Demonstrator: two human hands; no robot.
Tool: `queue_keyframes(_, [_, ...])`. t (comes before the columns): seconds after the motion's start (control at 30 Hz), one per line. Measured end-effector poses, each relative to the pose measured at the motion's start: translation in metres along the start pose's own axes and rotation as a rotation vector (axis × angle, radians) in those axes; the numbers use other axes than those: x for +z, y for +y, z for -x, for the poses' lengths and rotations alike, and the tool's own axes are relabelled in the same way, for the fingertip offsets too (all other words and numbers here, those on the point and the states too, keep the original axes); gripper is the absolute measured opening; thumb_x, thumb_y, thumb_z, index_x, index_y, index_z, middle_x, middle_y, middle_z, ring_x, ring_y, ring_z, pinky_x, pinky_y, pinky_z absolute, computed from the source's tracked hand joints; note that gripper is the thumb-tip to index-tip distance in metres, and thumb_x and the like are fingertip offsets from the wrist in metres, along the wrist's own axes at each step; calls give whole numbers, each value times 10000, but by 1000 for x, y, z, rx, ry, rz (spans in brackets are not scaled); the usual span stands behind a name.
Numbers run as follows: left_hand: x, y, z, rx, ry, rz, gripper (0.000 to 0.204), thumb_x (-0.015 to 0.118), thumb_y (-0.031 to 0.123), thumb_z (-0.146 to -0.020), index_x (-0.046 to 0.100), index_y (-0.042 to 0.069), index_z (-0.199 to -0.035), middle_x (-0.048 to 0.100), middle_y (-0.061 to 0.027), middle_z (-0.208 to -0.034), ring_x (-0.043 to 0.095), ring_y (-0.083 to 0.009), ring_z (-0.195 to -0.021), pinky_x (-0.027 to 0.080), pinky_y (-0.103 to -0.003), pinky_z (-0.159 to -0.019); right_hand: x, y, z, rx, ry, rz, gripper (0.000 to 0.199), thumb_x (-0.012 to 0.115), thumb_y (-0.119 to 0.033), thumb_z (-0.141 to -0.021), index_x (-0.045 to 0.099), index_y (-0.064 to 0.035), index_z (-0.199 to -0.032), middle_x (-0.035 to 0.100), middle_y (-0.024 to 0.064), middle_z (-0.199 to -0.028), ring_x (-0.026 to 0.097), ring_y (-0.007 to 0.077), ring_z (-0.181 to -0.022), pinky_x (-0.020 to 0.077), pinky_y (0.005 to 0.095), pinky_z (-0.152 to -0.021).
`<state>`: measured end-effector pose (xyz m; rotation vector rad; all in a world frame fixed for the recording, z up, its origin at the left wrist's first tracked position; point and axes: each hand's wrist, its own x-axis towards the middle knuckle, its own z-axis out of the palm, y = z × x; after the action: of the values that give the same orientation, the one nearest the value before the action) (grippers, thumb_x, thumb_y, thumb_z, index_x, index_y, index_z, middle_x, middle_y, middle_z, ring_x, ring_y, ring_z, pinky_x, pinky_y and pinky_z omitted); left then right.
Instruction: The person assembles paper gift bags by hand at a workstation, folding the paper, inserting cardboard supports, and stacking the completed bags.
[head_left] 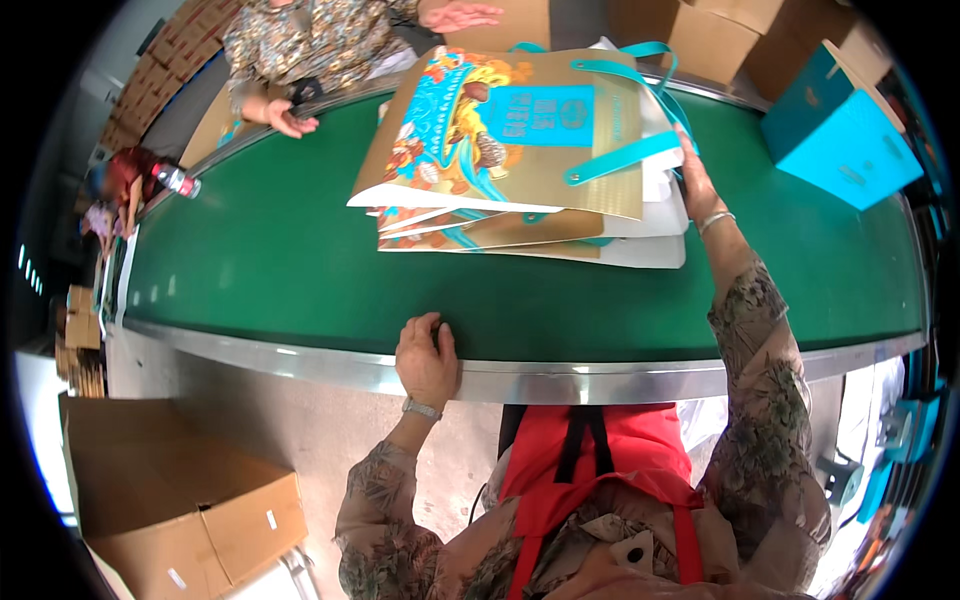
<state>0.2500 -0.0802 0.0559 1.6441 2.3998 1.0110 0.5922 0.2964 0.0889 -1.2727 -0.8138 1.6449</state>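
Observation:
A stack of flat paper gift bags (pixel 620 190) lies on the green belt (pixel 300 270), gold and white with a colourful printed front and teal strap handles (pixel 625 158). At the stack's right side, my right hand (pixel 699 185) holds its edge by the handles; its fingers are partly hidden behind a strap. My left hand (pixel 427 358) rests apart from the bags, on the belt's near metal edge. Its fingers are curled in with the thumb beside them, and whatever may be inside them is hidden.
A teal box-shaped bag (pixel 840 135) stands at the belt's right end. Across the belt is a co-worker (pixel 310 45) with both hands free. A bottle (pixel 178 180) lies at the far left edge. An open cardboard box (pixel 190 500) sits at the lower left; more cartons (pixel 715 40) stand behind.

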Motion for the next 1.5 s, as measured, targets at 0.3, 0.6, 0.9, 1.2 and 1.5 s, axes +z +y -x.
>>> queue_keyframes(0.3, [9, 16, 6, 1, -8, -31, 190, 667, 121, -946, 664, 46, -1121, 665, -114, -1001, 660, -327, -923, 542, -449, -797, 20, 8, -15, 101, -84, -54, 915, 752, -714, -812, 560, -91, -1455, 586, 128, -1470, 556, 308, -1323, 420, 527, -1142])
queue_keyframes(0.6, [7, 10, 7, 52, -24, 25, 200, 633, 115, -963, 658, 27, -1140, 651, -151, -1014, 653, -367, -919, 549, -443, -799, 19, 28, -7, -352, -213, 80, 1095, 778, -693, -809, 372, -45, -1592, 477, 172, -1561, 482, 330, -1407, 370, 455, -1195])
queue_keyframes(0.9, [5, 7, 7, 38, -68, -2, 205, 628, 130, -972, 639, 14, -1140, 621, -148, -1001, 643, -335, -874, 535, -437, -768, 11, 8, 33, -110, -81, 109, 1189, 554, -842, -876, 179, -36, -1665, 337, 217, -1664, 327, 357, -1529, 249, 519, -1259])
queue_keyframes(1.2, [44, 24, 24, 98, 30, -44, 199, 658, 135, -949, 654, 41, -1124, 658, -149, -991, 657, -365, -925, 541, -463, -800, -138, 38, 180, -782, 23, 1242, 660, 693, -391, -992, 486, 6, -1476, 494, 210, -1547, 476, 424, -1406, 407, 479, -1170])
queue_keyframes(1.5, [99, 62, 30, 14, 15, -86, 181, 638, 140, -974, 640, 41, -1125, 657, -138, -1025, 652, -358, -964, 537, -460, -825, -264, 110, 203, -696, -37, 1595, 491, 669, -290, -969, 579, -31, -1376, 524, 136, -1512, 479, 386, -1366, 398, 529, -1128])
